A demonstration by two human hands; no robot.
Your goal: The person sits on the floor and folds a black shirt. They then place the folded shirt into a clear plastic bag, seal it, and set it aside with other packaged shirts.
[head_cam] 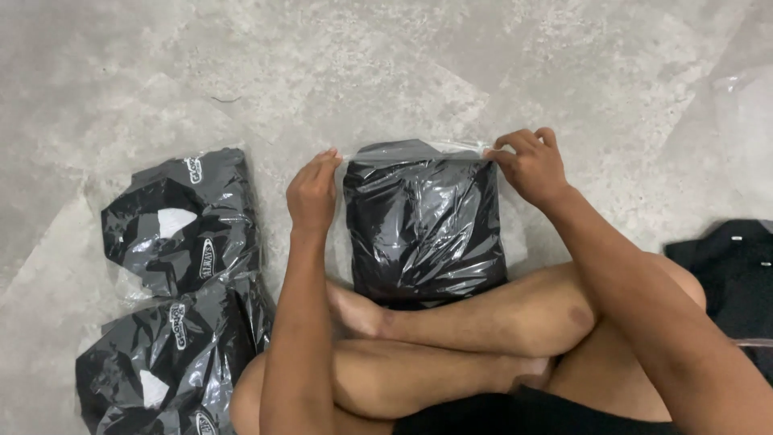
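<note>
A clear plastic bag (pixel 422 221) with a folded black garment inside lies on the concrete floor in front of my crossed legs. My left hand (pixel 313 192) pinches the bag's top left corner. At the top right corner, my right hand (pixel 529 165) grips the bag's open edge with curled fingers. The bag's upper strip is stretched flat between the two hands.
Two packed black garments in shiny bags (pixel 187 217) (pixel 165 362) lie stacked to the left. A loose black garment (pixel 737 278) lies at the right edge. A sheet of clear plastic (pixel 745 105) sits at the upper right. Grey concrete floor (pixel 322 72) surrounds everything.
</note>
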